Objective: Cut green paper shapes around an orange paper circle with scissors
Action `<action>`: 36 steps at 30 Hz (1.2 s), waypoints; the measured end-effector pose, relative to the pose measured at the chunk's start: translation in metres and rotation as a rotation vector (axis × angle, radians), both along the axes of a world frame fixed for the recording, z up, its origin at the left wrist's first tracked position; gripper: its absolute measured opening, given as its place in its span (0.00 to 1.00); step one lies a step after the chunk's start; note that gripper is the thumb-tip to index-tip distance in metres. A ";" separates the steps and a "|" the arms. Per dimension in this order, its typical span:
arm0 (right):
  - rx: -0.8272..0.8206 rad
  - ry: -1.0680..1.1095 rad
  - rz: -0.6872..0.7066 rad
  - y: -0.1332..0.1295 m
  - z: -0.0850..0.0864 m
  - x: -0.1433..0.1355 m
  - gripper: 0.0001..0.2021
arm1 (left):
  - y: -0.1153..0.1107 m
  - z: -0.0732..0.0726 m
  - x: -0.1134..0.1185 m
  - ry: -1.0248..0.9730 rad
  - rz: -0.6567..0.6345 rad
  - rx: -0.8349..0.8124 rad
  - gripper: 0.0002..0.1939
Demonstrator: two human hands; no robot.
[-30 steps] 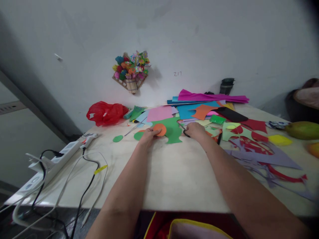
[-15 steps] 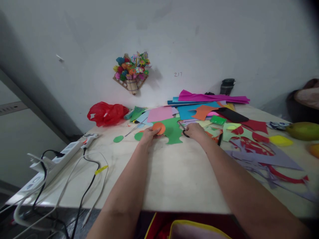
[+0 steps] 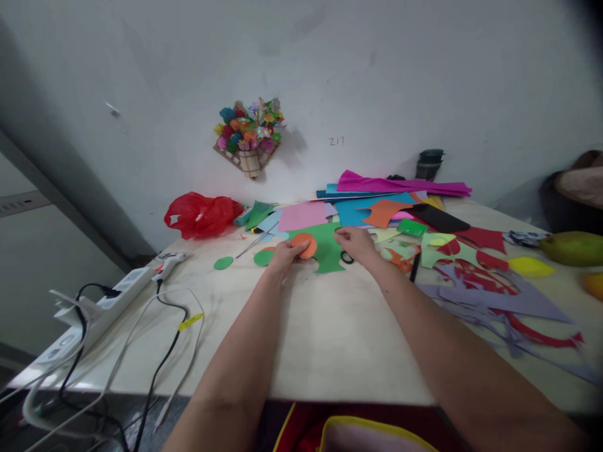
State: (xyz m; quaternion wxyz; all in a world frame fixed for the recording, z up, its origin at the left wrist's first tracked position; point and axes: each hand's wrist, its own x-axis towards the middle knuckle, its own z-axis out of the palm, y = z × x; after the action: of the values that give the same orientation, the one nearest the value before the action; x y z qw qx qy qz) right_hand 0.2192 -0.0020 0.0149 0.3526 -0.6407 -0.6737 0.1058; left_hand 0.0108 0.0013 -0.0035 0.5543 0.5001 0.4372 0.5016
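Note:
My left hand (image 3: 285, 257) pinches an orange paper circle (image 3: 305, 245) between thumb and fingers, above a notched sheet of green paper (image 3: 327, 254). My right hand (image 3: 357, 243) is at the green sheet's right edge with its fingertips pressed together. Whatever lies between those fingertips is hidden. Just below that hand shows the black handle loop of a pair of scissors (image 3: 347, 258), outside its grip; the blades are covered. Left of my left hand, one green paper circle (image 3: 223, 263) lies on the table and another green circle (image 3: 262, 258) is partly behind my wrist.
Coloured sheets such as a pink one (image 3: 301, 216) and an orange scrap (image 3: 387, 212) lie at the back. Purple offcuts (image 3: 504, 301) spread along the right, near a green fruit (image 3: 572, 248). A power strip (image 3: 103, 307) with cables runs along the left; a red plastic bag (image 3: 205, 215) sits behind.
My right hand has left the scissors' handle and moved a little left and up, fingertips now together. The orange circle has shifted slightly right in my left hand.

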 end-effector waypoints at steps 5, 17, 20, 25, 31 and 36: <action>0.029 0.259 0.208 0.012 -0.015 -0.014 0.14 | -0.004 -0.002 0.009 0.067 -0.097 -0.022 0.18; 0.073 0.065 0.199 -0.001 -0.010 -0.026 0.09 | -0.002 -0.009 0.010 0.064 -0.214 -0.002 0.20; 0.062 0.049 0.219 -0.004 -0.008 -0.027 0.08 | -0.002 -0.009 0.010 0.042 -0.205 -0.003 0.18; 0.053 -0.011 0.213 -0.008 -0.005 -0.028 0.07 | -0.003 -0.008 0.011 0.034 -0.201 -0.026 0.17; 0.000 -0.079 0.168 -0.007 -0.002 -0.023 0.10 | -0.009 -0.007 0.022 0.005 -0.267 -0.009 0.19; 0.004 -0.074 0.086 -0.004 -0.002 -0.017 0.09 | -0.009 -0.002 0.028 0.101 -0.228 0.053 0.20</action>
State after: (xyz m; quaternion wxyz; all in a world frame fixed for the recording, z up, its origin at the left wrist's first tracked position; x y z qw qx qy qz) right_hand 0.2023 -0.0064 0.0128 0.3241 -0.6139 -0.7134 0.0958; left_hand 0.0386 -0.0078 -0.0051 0.5715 0.5856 0.3916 0.4209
